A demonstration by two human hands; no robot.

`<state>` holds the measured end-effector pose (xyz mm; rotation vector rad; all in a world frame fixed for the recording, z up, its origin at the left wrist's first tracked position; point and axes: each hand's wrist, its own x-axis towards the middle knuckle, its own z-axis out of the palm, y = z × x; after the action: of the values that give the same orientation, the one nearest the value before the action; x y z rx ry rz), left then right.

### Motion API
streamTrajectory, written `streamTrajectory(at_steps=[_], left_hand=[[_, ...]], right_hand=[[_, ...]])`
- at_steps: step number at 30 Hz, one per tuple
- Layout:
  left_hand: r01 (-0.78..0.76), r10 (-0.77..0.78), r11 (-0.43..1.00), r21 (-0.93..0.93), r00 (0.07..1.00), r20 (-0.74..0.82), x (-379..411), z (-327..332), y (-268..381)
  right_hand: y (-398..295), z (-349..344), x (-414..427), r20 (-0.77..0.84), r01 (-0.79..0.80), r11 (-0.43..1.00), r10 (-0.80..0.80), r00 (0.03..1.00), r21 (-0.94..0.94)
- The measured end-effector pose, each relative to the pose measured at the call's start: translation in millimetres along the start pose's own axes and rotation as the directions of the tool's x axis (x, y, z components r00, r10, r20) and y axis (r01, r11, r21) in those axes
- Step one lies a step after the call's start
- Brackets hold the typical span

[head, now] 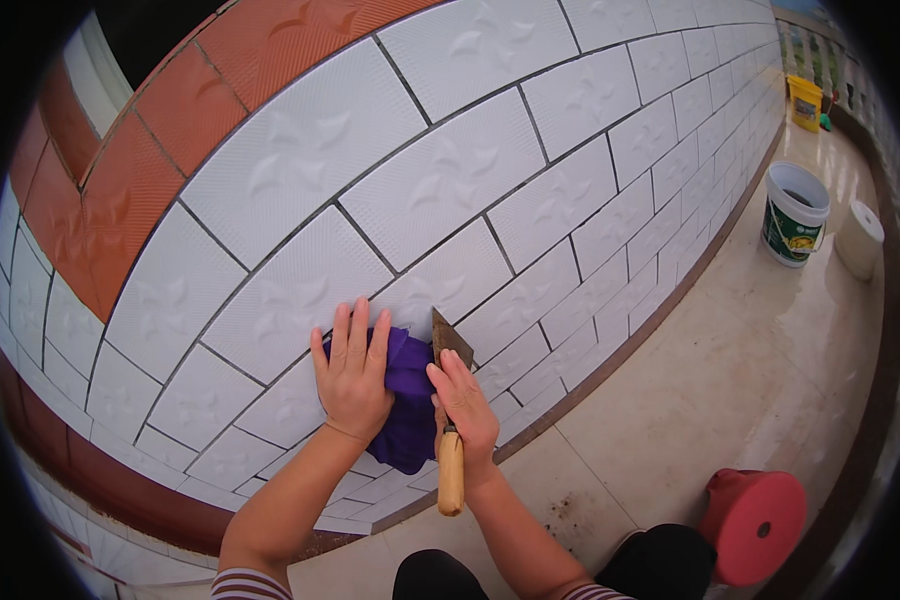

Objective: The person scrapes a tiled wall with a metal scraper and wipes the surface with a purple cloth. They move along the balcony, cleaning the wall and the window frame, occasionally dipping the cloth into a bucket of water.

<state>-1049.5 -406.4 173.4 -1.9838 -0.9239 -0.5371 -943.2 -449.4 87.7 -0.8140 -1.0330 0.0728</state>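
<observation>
A purple cloth point(407, 405) lies against the wall of white embossed tiles point(450, 161) with dark joints. My left hand point(356, 375) presses its upper left part to the wall, fingers spread and pointing up. Right of the cloth, my right hand point(465, 416) holds a small pointed trowel point(451, 476) by the neck and blade. The wooden handle hangs down below the palm, and the metal blade points up, its tip close to the tiles. Part of the cloth is hidden behind both hands.
A red plastic stool point(757, 525) stands at lower right on the tiled floor point(645, 390). Farther back are a white-and-green bucket point(795, 225), a white cylindrical object point(860, 240) and a yellow bucket point(805, 105). Orange tiles point(131, 202) border an opening at upper left.
</observation>
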Motion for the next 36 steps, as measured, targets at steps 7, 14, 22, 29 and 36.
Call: streamTrajectory(at_steps=[7,14,22,29,36], left_hand=[[0.009,-0.010,1.000,-0.015,0.999,-0.036,22,12,18],[-0.239,0.244,0.968,-0.080,0.969,0.052,98,55,87],[-0.366,0.449,0.864,-0.346,0.872,0.197,18,27,41],[-0.337,0.343,0.939,-0.064,0.930,0.133,-29,-13,-34],[-0.460,0.518,0.837,-0.298,0.841,0.156,-23,0,-13]], right_hand=[[-11,-26,-4,-0.135,-0.198,0.975,0.211,0.968,0.102],[-19,-58,18,-0.409,-0.260,0.947,0.316,0.856,0.188],[-15,-95,35,-0.458,-0.232,0.953,0.298,0.838,0.197],[19,-99,44,-0.359,-0.404,0.851,0.512,0.781,0.336],[20,-91,61,-0.382,-0.540,0.817,0.573,0.725,0.201]])
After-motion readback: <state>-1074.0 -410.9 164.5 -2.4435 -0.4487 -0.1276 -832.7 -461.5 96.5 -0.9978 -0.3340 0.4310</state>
